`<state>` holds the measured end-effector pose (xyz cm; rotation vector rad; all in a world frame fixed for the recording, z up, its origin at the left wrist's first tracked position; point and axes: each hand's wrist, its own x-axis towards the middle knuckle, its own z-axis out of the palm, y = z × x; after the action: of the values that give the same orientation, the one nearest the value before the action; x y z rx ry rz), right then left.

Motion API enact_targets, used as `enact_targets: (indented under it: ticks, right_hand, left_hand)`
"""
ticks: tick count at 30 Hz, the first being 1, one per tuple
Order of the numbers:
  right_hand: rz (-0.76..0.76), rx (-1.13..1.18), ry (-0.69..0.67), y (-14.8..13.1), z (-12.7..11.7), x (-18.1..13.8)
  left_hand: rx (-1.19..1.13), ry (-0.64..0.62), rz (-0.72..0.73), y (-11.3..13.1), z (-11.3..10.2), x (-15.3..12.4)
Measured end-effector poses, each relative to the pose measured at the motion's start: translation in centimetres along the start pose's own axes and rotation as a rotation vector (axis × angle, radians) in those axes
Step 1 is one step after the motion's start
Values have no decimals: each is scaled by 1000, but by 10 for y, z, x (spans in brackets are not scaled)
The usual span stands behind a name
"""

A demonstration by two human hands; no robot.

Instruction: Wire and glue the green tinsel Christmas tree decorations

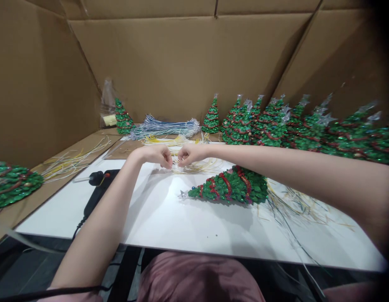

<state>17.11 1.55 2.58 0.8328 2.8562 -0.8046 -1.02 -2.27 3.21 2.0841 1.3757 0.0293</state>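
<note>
Over the middle of the white board, my left hand (158,155) and my right hand (193,154) are close together, fingers pinched. Thin white and yellow wires (202,167) run from my right fingers, their small ends showing between the hands. What my left fingers pinch is too small to make out. Nearer to me lies a green glittery Christmas tree (228,185) on its side, with red garland and a clear star pointing left. Loose wires (295,205) spread out from its base, under my right forearm.
Several upright trees (270,121) line the back right, and another tree (121,117) stands back left. A bundle of blue-white wires (169,127) lies at the back. Left are a black power strip (98,193) with a plug, loose wires (74,161) and a tree (14,184). Cardboard walls (144,58) surround the board.
</note>
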Motion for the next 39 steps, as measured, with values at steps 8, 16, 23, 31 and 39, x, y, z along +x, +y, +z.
enact_targets:
  ticks: [8,16,23,31,39]
  right_hand:
    - [4,6,-9,-1,0,-2]
    - [-6,-6,1,1,0,0]
    - [-6,-13,-7,3,0,1]
    - [2,-13,-3,1,-1,0]
    - [12,2,1,-2,-1,-1]
  left_hand:
    - [-56,48,14,-6,0,3]
    - [-81,40,14,-7,-1,2]
    - [-141,-22,19,-5,-1,0]
    - [-128,14,19,-4,-1,0]
    - [-78,22,12,-8,-1,4]
